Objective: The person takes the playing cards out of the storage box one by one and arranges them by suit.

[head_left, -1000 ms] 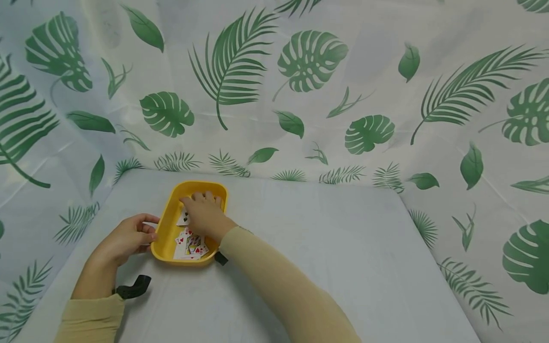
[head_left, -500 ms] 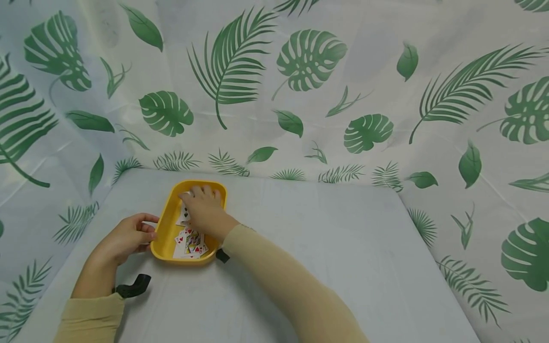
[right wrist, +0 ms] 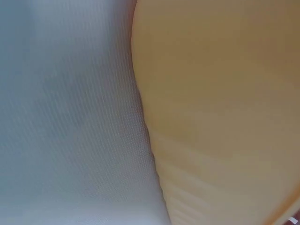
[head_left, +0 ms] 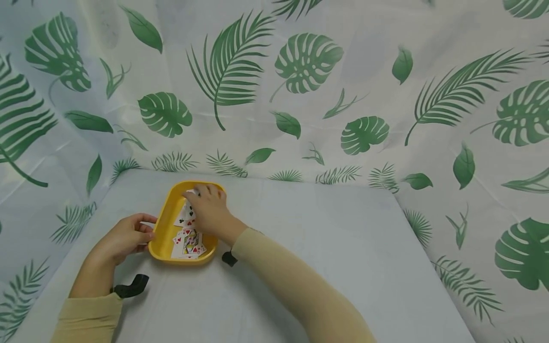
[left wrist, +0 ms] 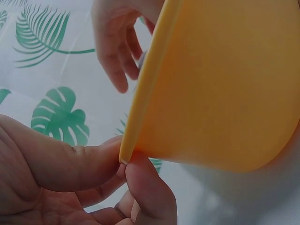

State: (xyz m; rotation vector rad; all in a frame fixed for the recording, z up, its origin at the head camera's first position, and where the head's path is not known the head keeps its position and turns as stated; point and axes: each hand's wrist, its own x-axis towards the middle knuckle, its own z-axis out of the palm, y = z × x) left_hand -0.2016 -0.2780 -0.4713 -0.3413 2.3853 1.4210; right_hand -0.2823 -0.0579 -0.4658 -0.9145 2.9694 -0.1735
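Note:
A yellow plastic tray (head_left: pixel 160 247) stands on the left part of the table. My left hand (head_left: pixel 126 238) pinches its left rim between thumb and finger, clearly seen in the left wrist view. Inside the tray's near end lies a loose fan of playing cards (head_left: pixel 188 244), with red hearts and a picture card on top. My right hand (head_left: pixel 211 209) reaches into the far end with bent fingers and holds playing cards (head_left: pixel 185 216) bearing black and red marks. That hand hides part of these cards. In the right wrist view the tray's outer wall (right wrist: pixel 225 103) fills the right side.
A white cloth covers the table (head_left: pixel 321 247). Behind and beside it hang white curtains (head_left: pixel 257 138) printed with green leaves. A black curved piece (head_left: pixel 133 287) is at the left wrist, and another black piece (head_left: pixel 229 258) is under the right wrist.
My right hand has shifted slightly right within the tray, and more of the black-marked cards shows beneath it. The picture card lies more exposed than before. My left hand stays at the rim.

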